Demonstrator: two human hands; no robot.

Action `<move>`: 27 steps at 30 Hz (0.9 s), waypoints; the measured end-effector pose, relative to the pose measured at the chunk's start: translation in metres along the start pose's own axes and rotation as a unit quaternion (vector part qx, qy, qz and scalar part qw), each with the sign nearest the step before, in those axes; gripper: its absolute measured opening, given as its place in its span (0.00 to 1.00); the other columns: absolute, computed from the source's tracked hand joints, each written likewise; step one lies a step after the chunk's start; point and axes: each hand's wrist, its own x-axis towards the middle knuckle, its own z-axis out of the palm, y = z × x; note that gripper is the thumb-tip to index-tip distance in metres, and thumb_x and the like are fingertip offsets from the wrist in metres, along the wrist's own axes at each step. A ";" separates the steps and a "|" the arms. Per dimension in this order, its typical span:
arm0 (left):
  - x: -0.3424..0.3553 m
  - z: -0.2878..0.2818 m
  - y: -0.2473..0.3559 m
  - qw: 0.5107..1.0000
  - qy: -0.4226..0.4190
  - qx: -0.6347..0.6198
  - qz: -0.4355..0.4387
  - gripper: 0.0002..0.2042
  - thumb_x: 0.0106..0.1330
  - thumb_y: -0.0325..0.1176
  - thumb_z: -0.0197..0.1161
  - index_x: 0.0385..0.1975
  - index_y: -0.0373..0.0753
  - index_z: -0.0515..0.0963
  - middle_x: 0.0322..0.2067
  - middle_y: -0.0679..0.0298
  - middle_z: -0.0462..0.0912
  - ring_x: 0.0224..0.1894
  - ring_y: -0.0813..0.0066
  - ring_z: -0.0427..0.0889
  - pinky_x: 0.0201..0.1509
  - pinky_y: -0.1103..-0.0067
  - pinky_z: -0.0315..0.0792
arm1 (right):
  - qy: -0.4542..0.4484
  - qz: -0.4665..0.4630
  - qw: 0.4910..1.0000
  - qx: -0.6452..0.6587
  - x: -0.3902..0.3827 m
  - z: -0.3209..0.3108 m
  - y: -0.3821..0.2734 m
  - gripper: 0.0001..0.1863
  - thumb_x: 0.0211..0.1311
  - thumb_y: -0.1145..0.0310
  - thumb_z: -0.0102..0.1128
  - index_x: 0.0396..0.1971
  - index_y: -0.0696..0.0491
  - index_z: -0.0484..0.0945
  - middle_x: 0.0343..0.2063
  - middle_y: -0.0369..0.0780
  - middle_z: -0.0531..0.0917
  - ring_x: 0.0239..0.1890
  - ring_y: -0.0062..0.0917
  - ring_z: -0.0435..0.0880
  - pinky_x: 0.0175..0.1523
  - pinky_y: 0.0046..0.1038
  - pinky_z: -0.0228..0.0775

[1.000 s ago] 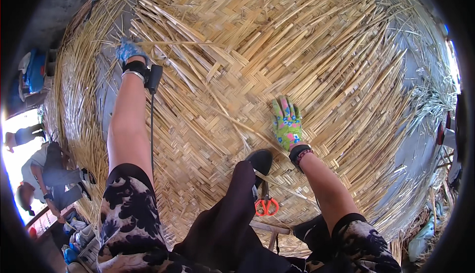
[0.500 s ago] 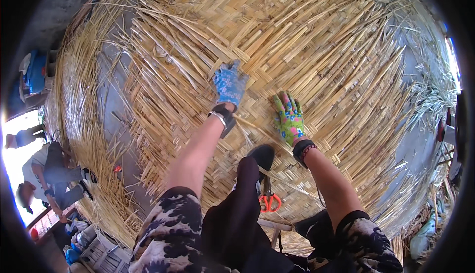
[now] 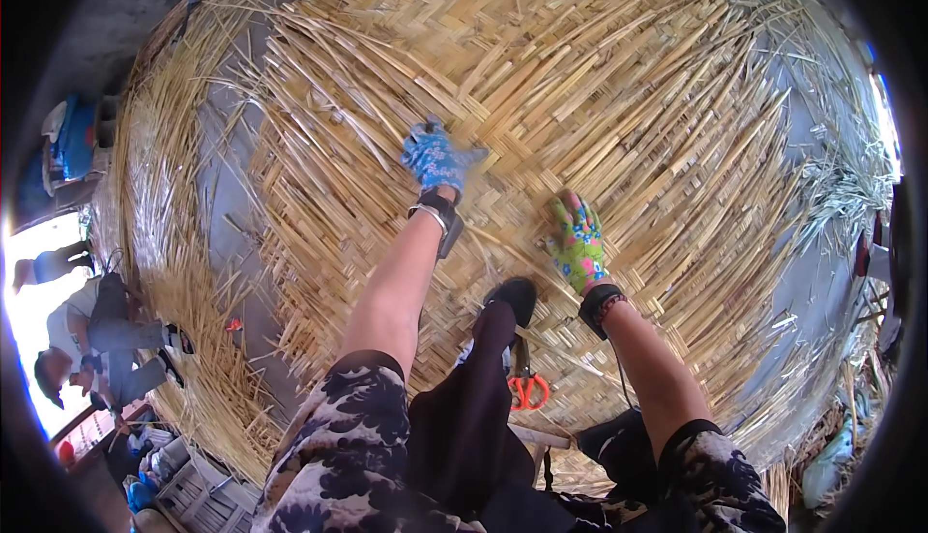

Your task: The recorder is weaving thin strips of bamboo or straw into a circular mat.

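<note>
Beneath both hands spreads a large woven reed mat (image 3: 512,146), with long loose strips fanning out left and right from its plaited middle. My left hand (image 3: 435,158), in a blue floral glove, rests on the strips just left of the plaited middle. Its thumb stands out to the right, apart from the fingers, and no strip shows lifted in it. My right hand (image 3: 580,245), in a green floral glove, lies nearer to me on the right-hand strips, with fingers stretched forward. Orange-handled scissors (image 3: 528,393) are beside my foot, their blades partly hidden.
My dark shoe (image 3: 512,301) stands on the mat, and a wooden stool (image 3: 537,438) is beneath me. Loose reeds (image 3: 159,195) lie along the left. Another person (image 3: 92,335) bends over at the far left. Greenish reeds (image 3: 841,195) lie at the right edge.
My left hand has shifted a little left, its thumb now spread wider. My right hand has slid slightly right and toward me. The other person's lowered hand has come up.
</note>
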 end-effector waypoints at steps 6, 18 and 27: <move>0.007 -0.003 -0.007 0.981 0.124 0.072 0.131 0.45 0.44 0.53 0.70 0.62 0.40 0.58 0.58 0.53 0.62 0.60 0.52 0.59 0.61 0.59 0.54 | -0.017 0.056 0.998 -0.020 -0.007 0.002 -0.008 0.34 0.49 0.66 0.61 0.59 0.49 0.63 0.62 0.49 0.59 0.63 0.45 0.58 0.65 0.40 0.52; 0.103 -0.026 0.055 0.946 -0.171 0.100 0.257 0.45 0.48 0.46 0.70 0.65 0.41 0.51 0.58 0.47 0.65 0.61 0.54 0.64 0.63 0.68 0.60 | -0.089 0.170 0.981 -0.020 0.023 -0.025 -0.024 0.35 0.51 0.57 0.61 0.60 0.49 0.62 0.57 0.50 0.65 0.59 0.45 0.64 0.61 0.40 0.58; 0.067 -0.017 0.061 0.941 -0.024 0.242 0.236 0.46 0.47 0.43 0.71 0.65 0.41 0.50 0.53 0.47 0.70 0.53 0.59 0.73 0.53 0.69 0.69 | -0.152 0.159 0.968 -0.119 0.047 -0.014 -0.018 0.41 0.49 0.50 0.62 0.63 0.46 0.58 0.48 0.46 0.73 0.52 0.43 0.70 0.53 0.36 0.66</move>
